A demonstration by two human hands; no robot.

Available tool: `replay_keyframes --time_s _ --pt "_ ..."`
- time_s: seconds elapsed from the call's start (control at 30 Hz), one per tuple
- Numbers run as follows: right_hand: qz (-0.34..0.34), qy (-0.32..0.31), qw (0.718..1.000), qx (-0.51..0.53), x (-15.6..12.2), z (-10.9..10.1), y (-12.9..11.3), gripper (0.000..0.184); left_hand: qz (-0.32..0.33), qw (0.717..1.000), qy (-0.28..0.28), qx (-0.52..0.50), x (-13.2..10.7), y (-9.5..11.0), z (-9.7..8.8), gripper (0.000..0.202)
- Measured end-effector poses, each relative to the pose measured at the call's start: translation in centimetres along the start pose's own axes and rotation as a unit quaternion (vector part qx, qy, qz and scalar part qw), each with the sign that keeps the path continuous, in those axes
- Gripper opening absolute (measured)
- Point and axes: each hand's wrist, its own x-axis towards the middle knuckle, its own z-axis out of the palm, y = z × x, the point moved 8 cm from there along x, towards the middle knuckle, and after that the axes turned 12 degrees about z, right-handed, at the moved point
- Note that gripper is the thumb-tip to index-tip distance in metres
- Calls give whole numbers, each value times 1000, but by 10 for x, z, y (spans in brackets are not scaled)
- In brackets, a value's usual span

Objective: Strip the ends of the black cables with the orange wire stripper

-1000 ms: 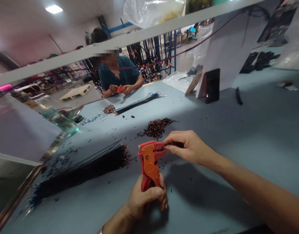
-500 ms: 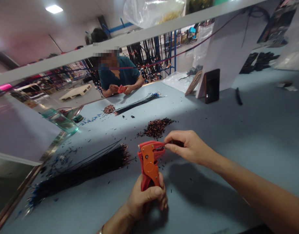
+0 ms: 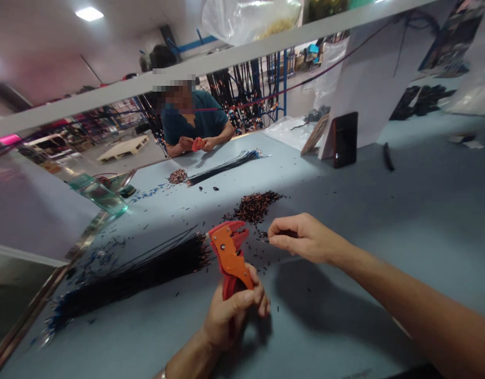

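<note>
My left hand (image 3: 236, 310) is wrapped round the handles of an orange and red wire stripper (image 3: 229, 255), whose jaws point up and to the right. A short gap to the right of the jaws, my right hand (image 3: 295, 236) is closed in a pinch. Something dark shows between its fingers, too small and shaded to name. Left of the stripper lies a thick bundle of black wires (image 3: 139, 281), with bare copper ends at the right and blue ends at the left. Beyond my hands sits a heap of small black and copper-coloured offcuts (image 3: 256, 206).
Across the table (image 3: 424, 221) a co-worker (image 3: 197, 118) holds a red tool beside a thinner wire bundle (image 3: 224, 167) and another offcut heap (image 3: 177, 176). A green bottle (image 3: 102, 197) lies at the left. At the right, a phone (image 3: 345, 139) leans against a white panel (image 3: 364, 84).
The wire stripper in my left hand has moved left and tilted, away from my right fingertips, where its jaws were before. My right hand has barely moved.
</note>
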Motion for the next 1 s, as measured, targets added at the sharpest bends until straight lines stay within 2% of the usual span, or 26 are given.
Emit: replay_keyframes --time_s 0.17,0.27,0.43,0.6,0.77,1.0 --pt "7 -96 995 -33 -5 29 -2 15 53 996 73 23 4 13 -7 29" --pt "6 -113 991 -75 -8 41 -5 16 58 992 104 37 5 15 -11 30" --pt "-3 -96 989 -113 -10 45 -7 15 56 986 142 68 4 16 -14 31" --pt "-11 -69 990 -125 -10 44 -8 15 46 985 134 95 4 13 -12 35" --pt "-13 -71 989 -130 -12 46 -9 15 45 983 148 104 3 12 -14 30" --pt "-10 -68 989 -129 -11 47 -8 15 45 986 134 92 4 9 -13 35"
